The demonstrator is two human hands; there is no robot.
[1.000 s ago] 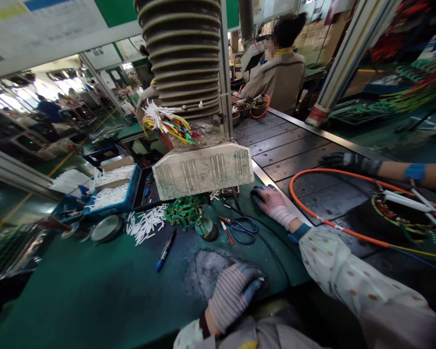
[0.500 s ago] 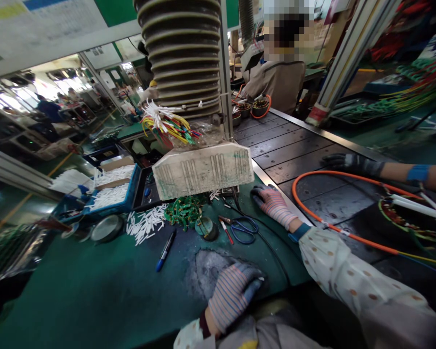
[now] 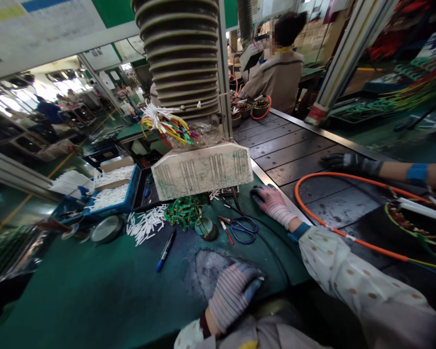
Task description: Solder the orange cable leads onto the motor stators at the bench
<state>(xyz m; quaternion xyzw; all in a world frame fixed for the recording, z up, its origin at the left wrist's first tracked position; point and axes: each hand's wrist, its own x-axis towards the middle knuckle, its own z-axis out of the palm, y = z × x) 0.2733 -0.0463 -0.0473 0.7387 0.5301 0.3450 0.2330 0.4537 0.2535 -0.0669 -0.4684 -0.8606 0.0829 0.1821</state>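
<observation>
My left hand (image 3: 234, 293), in a striped glove, rests near the front edge of the green bench mat (image 3: 105, 286), beside a worn grey patch (image 3: 209, 269). Its fingers are curled together; a small pale tip shows at them, and I cannot make out whether anything is held. My right hand (image 3: 274, 206), gloved alike, lies flat on the bench beside the metal edge, holding nothing visible. Closest to it are blue-handled scissors (image 3: 245, 230), a red tool (image 3: 226, 231) and a black cable (image 3: 272, 247). A blue-capped marker (image 3: 165, 251) lies further left.
White tubes (image 3: 145, 225), green coiled pieces (image 3: 183, 212) and a round tin (image 3: 206, 228) lie under a white hood (image 3: 203, 169). A blue bin (image 3: 112, 206) holds more tubes. Right, a co-worker's black-gloved hand (image 3: 343, 161) rests on the slatted conveyor (image 3: 294, 152) near an orange cable (image 3: 305, 206).
The orange cable and the wound round part on the conveyor have shifted slightly right. The seated person in the background has turned the head. Both my hands stay where they were.
</observation>
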